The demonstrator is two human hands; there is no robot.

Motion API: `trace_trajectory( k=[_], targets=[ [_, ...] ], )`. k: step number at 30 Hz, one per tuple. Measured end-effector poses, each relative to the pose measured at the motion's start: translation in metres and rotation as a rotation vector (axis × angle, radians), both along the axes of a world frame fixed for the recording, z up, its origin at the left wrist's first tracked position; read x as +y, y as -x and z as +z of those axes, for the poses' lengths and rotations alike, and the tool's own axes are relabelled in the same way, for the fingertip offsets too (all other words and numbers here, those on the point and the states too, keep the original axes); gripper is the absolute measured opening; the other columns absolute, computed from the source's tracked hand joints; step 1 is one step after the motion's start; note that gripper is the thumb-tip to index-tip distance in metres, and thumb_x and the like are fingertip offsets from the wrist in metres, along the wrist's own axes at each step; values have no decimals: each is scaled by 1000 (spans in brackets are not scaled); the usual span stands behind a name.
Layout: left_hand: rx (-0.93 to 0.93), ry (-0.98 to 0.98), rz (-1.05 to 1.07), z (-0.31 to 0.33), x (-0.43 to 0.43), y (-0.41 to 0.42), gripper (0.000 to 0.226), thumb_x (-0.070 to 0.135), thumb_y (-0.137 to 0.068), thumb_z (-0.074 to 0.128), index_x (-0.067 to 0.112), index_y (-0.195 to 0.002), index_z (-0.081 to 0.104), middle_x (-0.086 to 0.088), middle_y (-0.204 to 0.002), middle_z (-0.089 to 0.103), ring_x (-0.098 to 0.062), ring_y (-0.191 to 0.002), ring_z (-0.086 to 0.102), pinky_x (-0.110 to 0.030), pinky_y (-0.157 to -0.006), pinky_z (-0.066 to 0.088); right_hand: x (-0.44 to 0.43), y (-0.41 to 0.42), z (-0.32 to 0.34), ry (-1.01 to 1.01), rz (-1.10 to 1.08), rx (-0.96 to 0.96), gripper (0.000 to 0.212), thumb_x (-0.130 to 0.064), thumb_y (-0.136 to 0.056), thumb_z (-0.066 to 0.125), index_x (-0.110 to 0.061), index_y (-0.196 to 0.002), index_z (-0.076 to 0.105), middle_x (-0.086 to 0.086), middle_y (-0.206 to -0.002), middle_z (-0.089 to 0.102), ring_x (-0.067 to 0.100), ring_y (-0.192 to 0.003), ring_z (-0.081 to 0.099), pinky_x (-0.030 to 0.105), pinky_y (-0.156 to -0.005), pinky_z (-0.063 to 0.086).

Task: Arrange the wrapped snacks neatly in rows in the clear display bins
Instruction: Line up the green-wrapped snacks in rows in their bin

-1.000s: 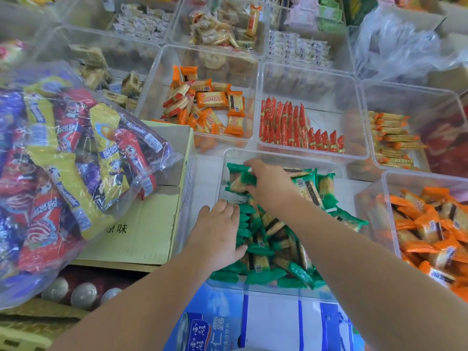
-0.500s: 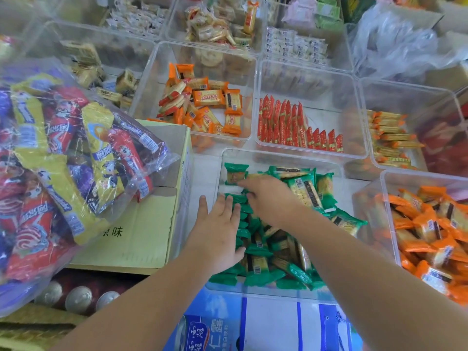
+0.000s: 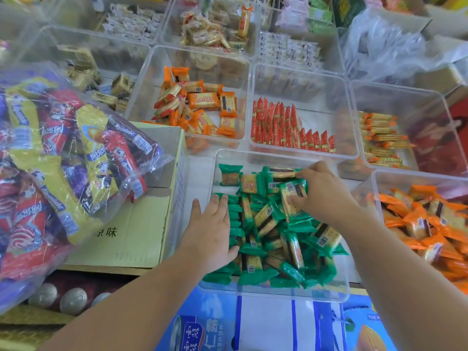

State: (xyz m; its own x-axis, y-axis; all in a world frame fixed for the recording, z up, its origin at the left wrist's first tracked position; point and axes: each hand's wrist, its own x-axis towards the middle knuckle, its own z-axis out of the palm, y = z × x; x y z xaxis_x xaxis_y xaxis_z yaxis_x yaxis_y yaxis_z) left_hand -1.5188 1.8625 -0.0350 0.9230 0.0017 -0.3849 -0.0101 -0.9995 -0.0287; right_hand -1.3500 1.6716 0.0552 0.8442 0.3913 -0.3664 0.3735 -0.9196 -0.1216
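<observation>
Rightward goes the right hand (image 3: 321,193): a moment ago it was at the far left part of the clear bin (image 3: 273,297), and now it is at the far middle, thumb below and curled fingers above, pinching a green packet (image 3: 293,196) with its barcode side up. The left hand (image 3: 212,231) has hardly shifted; it lies palm down at the bin's left side, fingers straight and close together, pressing on a row of green packets (image 3: 234,220) that stand on edge along the left wall, with the thumb touching the pile

The green wrapped snacks (image 3: 273,239) fill most of this nearest bin in a loose heap, many tilted or overlapping, and one packet (image 3: 229,176) lies apart in the far left corner. The bin sits on a blue and white carton (image 3: 266,325)

Beyond it, one bin holds orange packets (image 3: 200,105) in a jumble, and the next holds red packets (image 3: 283,127) standing in neat rows. A bin just to the right holds more orange packets (image 3: 425,224). To the left, a clear bag of mixed sweets (image 3: 63,160) rests on a cardboard box (image 3: 136,231), with can tops (image 3: 73,300) showing below it
</observation>
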Motion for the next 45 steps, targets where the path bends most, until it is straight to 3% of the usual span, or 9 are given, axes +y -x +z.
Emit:
trace_trajectory(
  k=[11, 17, 22, 26, 29, 34, 38, 42, 45],
  targets=[
    [-40, 31, 4, -4, 1, 1, 98, 74, -90, 33, 11, -161, 6, -12, -168, 11, -32, -153, 4, -63, -119, 11, 5, 6, -9, -47, 23, 61, 87, -32, -77, 84, -28, -151, 38, 4, -149, 35, 26, -102, 61, 36, -90, 50],
    [-49, 33, 3, -3, 1, 0, 98, 75, -89, 34, 13, -161, 12, -10, -167, 14, -32, -153, 6, -63, -118, 14, 6, 11, -6, 55, 161, 182, 80, -35, -84, 75, -23, -153, 36, 6, -150, 43, 26, -124, 53, 35, -99, 44],
    [-69, 43, 11, -3, 2, 1, 98, 76, -87, 36, 12, -160, 17, -11, -165, 21, -32, -152, 11, -61, -118, 21, 9, 10, 9, 47, 176, 211, 49, -26, -79, 81, -19, -123, 59, 2, -117, 57, 19, -93, 52, 31, -76, 42],
    [-92, 46, 6, -3, 3, 3, 99, 76, -87, 37, 10, -159, 22, -13, -163, 26, -32, -150, 15, -59, -116, 26, 14, -4, 41, -115, 125, 244, 23, -23, -85, 76, -30, -89, 54, -5, -101, 63, 10, -76, 62, 22, -60, 44],
    [-93, 49, 2, -4, 3, 3, 99, 76, -87, 37, 9, -158, 23, -14, -162, 27, -32, -149, 16, -58, -115, 28, 31, -17, 63, -350, 53, 169, 21, -23, -87, 75, -30, -92, 56, -11, -93, 65, 5, -60, 67, 13, -46, 46],
    [-88, 47, 6, -4, 3, 3, 99, 75, -87, 36, 9, -159, 21, -14, -162, 27, -31, -149, 14, -57, -114, 29, 86, -5, 28, -589, 93, 81, 21, -22, -89, 72, -33, -101, 60, -17, -96, 62, 2, -81, 62, 20, -67, 52],
    [-96, 57, 10, -5, 4, 2, 98, 75, -87, 38, 9, -158, 23, -14, -161, 28, -31, -148, 14, -57, -113, 29, 113, 9, -28, -333, 185, 82, 27, -16, -91, 65, -25, -116, 64, -3, -114, 64, 20, -97, 62, 38, -80, 56],
    [-91, 73, 14, -6, 4, 2, 97, 74, -87, 39, 9, -157, 24, -14, -162, 27, -31, -149, 14, -57, -115, 27, 119, 19, -57, 31, 423, 47, 29, -29, -96, 54, -26, -123, 65, 5, -110, 67, 26, -99, 61, 37, -80, 53],
    [-89, 78, 16, -7, 3, 2, 97, 74, -88, 39, 9, -158, 22, -14, -162, 25, -31, -148, 12, -57, -115, 26, 112, 15, -60, 42, 458, -76, 28, -33, -98, 48, -26, -115, 69, 4, -99, 66, 26, -97, 55, 37, -79, 46]
  ],
)
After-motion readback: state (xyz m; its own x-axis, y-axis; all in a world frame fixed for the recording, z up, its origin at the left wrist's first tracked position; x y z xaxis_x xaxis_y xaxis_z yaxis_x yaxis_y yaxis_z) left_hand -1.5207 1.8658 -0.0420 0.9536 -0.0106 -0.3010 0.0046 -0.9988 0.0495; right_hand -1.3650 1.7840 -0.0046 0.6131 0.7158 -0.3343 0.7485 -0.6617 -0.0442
